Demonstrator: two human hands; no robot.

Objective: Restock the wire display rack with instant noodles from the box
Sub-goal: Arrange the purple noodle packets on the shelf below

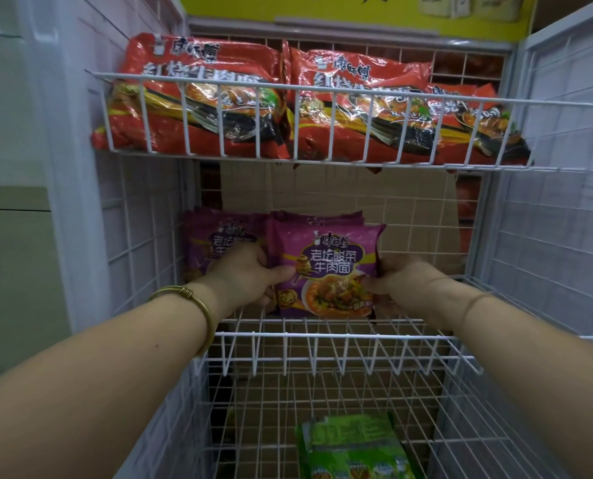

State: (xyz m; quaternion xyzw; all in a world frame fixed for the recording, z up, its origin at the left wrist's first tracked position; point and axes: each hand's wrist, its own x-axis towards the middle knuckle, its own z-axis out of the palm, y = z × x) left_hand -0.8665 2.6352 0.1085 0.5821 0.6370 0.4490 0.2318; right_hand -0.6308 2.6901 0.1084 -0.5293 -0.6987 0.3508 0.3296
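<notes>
On middle shelf (322, 335), purple noodle packs (326, 267) between both hands

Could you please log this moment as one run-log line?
purple noodle packs: upright on middle shelf | left hand: grips left edge | right hand: grips right edge

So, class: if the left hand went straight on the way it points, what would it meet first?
Probably the rear purple packet stack just behind the left hand; depth is unclear.
</notes>
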